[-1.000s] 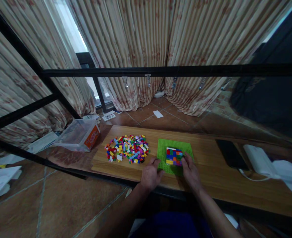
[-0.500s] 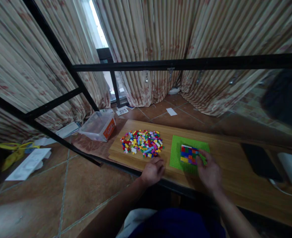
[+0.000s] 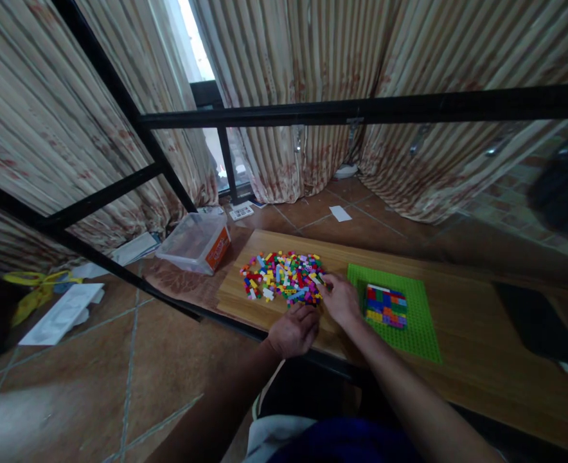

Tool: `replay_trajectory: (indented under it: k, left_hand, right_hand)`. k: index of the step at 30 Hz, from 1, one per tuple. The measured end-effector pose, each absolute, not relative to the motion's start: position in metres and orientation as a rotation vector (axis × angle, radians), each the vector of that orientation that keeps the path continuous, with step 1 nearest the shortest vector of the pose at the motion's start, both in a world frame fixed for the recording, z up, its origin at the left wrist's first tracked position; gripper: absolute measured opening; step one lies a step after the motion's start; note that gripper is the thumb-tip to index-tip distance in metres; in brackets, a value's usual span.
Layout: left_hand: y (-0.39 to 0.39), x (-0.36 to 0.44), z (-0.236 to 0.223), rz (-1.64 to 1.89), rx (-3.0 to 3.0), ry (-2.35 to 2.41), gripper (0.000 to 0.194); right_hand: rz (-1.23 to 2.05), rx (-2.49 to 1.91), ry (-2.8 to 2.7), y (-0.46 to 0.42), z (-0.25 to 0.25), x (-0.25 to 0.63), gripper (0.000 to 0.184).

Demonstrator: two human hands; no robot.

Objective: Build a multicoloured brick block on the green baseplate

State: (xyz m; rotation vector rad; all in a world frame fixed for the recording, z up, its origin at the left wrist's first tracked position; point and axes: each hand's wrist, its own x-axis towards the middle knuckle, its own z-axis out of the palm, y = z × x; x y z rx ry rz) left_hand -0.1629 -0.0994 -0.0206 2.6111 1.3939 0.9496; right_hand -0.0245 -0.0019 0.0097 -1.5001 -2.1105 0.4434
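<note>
Loose toy bricks in many colours lie in a pile on the wooden bench top. At the pile's right edge my right hand has its thumb and fingers brought together around a small, pale toy brick. My left hand rests by the bench's front edge, just below the pile, its fingers curled; what they hold, if anything, is hidden. To the right is a green baseplate, bearing a flat multicoloured block of joined bricks with a white strip along its far side. Neither hand touches it.
A clear plastic box with an orange label stands left of the bench top. A dark flat device and a cable lie at the right. Black metal bars cross behind the bench, before striped curtains. Papers lie on the tiled floor.
My right hand has left the block of bricks on the baseplate and moved left to the loose pile. My left hand stays near the front edge. The view has shifted slightly.
</note>
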Motion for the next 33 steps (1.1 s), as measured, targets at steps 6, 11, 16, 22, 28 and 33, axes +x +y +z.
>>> replay_trajectory:
  k: [6,11,16,22,28,33]
  left_hand:
    - [-0.1,-0.161,-0.016,0.974,2.559,1.474,0.019]
    - [-0.099,-0.162,-0.015,0.94,2.54,1.479,0.018]
    - [-0.098,-0.162,-0.015,0.902,2.549,1.477,0.016]
    - [-0.098,-0.161,-0.016,0.938,2.539,1.482,0.017]
    - [-0.099,-0.161,-0.017,0.943,2.544,1.5,0.017]
    - [-0.1,-0.16,-0.016,0.964,2.55,1.498,0.015]
  right_hand:
    - [0.352,-1.584,-2.166,0.009,0.01,-0.046,0.03]
    - [0.311,-1.63,-2.199,0.011,0.01,-0.055,0.026]
    - [0.309,-1.554,-2.249,0.005,0.01,-0.055,0.023]
    - [0.304,-1.496,-2.247,-0.005,0.005,-0.042,0.031]
    - [0.305,-1.465,-2.28,-0.006,0.003,-0.032,0.029]
    - [0.374,-1.406,-2.221,-0.003,-0.001,-0.036,0.029]
